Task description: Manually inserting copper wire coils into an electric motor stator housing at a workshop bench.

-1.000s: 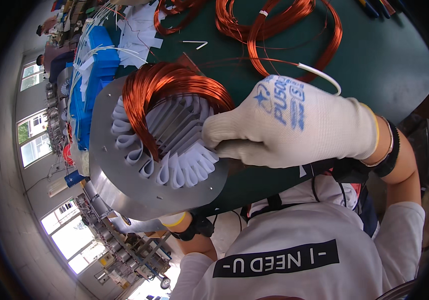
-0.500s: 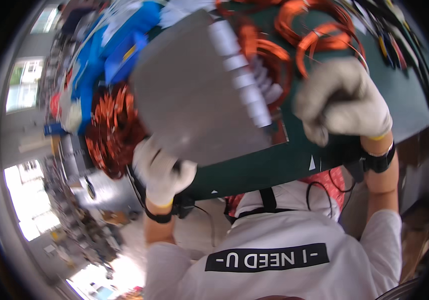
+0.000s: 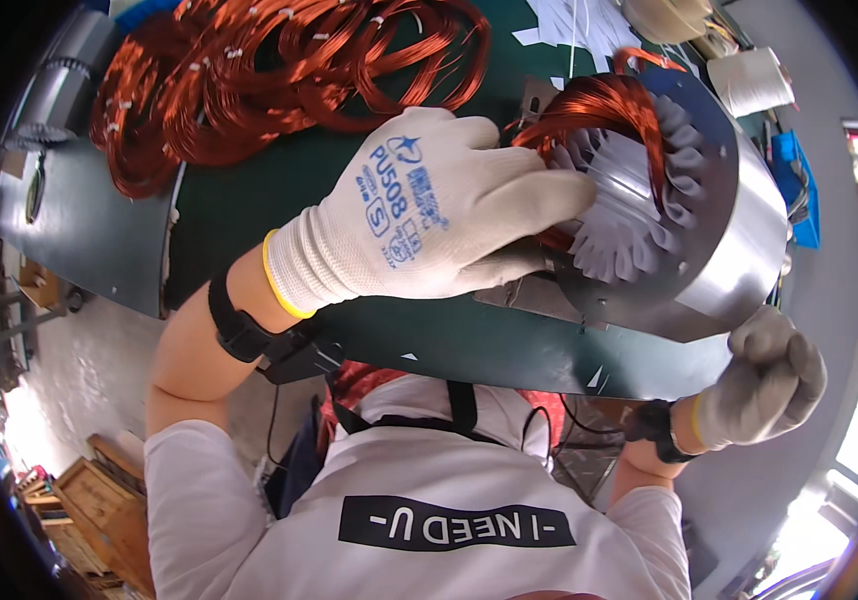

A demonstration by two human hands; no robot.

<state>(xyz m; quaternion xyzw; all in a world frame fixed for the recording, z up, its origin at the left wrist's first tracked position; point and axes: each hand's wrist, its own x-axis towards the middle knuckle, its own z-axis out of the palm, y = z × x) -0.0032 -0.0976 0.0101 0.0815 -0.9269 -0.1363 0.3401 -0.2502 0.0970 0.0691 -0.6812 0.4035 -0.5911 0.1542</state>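
Observation:
A metal motor stator [image 3: 754,225] lies on its side at the right, its round opening turned toward the left. White slot liners [image 3: 619,175] fan out around the bore, and a copper wire coil [image 3: 599,105] loops out of it. My gloved left hand [image 3: 439,210] is at this opening with index finger and thumb stretched apart. A bit of copper shows between them; whether they touch it I cannot tell. By the stator's lower right edge, my gloved right hand [image 3: 769,380] is loosely closed, with nothing visible in it, apart from the metal.
Several copper coils [image 3: 279,70] are heaped across the far left of the green table [image 3: 449,335]. Another metal core [image 3: 59,95] stands at the far left edge. White paper pieces [image 3: 574,35], a thread spool [image 3: 749,82] and a blue bin [image 3: 797,190] are at the far right.
The stator has turned from its plain outer side to its open end and now lies further right in view. My left hand has gone to its opening, my right hand to its outer side.

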